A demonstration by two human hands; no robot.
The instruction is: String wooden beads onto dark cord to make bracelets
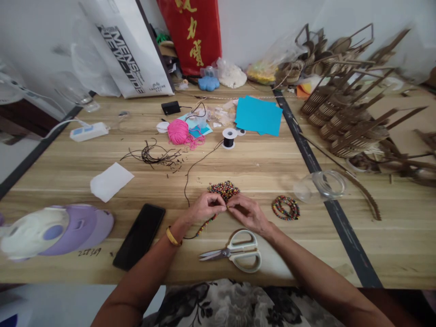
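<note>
Both hands meet over the wooden table, fingertips almost touching. My left hand [206, 206] pinches the end of a black cord [188, 175] strung with small colourful beads [206, 223]. Facing it, my right hand [248, 211] has its thumb and finger pressed together at the cord's tip, on what looks like a small bead. Just beyond the fingers lies a pile of loose multicoloured beads [225, 188]. The cord runs back to a white spool of black cord [229, 138]. White-handled scissors [235, 252] lie nearer me. To the right sits a coiled beaded strand [285, 208].
A black phone [139, 236] and a purple-white appliance [57, 231] lie left. Behind are black cord scraps [153, 154], pink yarn [179, 131] and blue sheets [259, 116]. A clear round container [320, 186] and small woven baskets [340, 118] stand right.
</note>
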